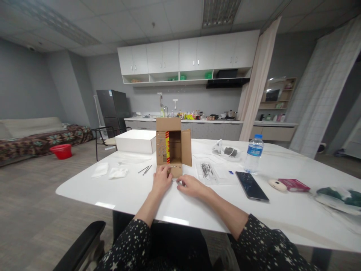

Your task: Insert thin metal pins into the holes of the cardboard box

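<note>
A small brown cardboard box (172,146) lies on its side on the white table (126,192), its opening facing me, flaps spread up, right and down. My left hand (161,180) rests on the table at the lower flap, fingers curled against the flap's edge. My right hand (191,185) lies just right of it, fingers bent and pinched toward the flap's corner. What either hand grips, if anything, is too small to see. A clear plastic bag with small dark parts (208,171) lies right of the box.
A white box (135,141) sits behind left, thin metal rods (145,169) and white tissues (117,172) at left. A water bottle (254,153), dark phone (251,186), mouse (277,184) and pink box (294,184) are to the right. Kitchen counter behind; a chair armrest (81,244) is near me.
</note>
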`<state>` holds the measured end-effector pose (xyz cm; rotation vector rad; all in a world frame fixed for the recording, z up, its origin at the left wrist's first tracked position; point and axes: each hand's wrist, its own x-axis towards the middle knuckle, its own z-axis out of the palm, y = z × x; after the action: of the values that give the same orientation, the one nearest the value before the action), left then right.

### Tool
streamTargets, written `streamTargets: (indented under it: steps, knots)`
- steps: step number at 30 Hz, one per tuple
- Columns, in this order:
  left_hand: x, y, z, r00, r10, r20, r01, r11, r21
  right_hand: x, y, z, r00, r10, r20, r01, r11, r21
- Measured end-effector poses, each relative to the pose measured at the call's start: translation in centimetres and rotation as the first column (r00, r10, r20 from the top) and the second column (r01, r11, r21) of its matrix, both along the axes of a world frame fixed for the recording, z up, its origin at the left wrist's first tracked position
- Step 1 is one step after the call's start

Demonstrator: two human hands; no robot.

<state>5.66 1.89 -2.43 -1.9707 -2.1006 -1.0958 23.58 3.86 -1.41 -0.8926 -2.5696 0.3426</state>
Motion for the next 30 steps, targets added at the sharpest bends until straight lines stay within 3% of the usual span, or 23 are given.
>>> streamTargets:
  steps: [19,30]
  knots:
    - [-0.04,0.04,-0.12,1.0,0.023,0.005,-0.023,1.0,-0.001,-0.01,0.14,-0.32,1.0,0.001,-0.005,-0.001,1.0,0.006]
    - [0.06,-0.07,0.03,0.998,-0.005,-0.062,0.001,0.997,-0.075,0.0,-0.07,-0.03,1.0,-0.014,-0.016,0.013,0.999,-0.037]
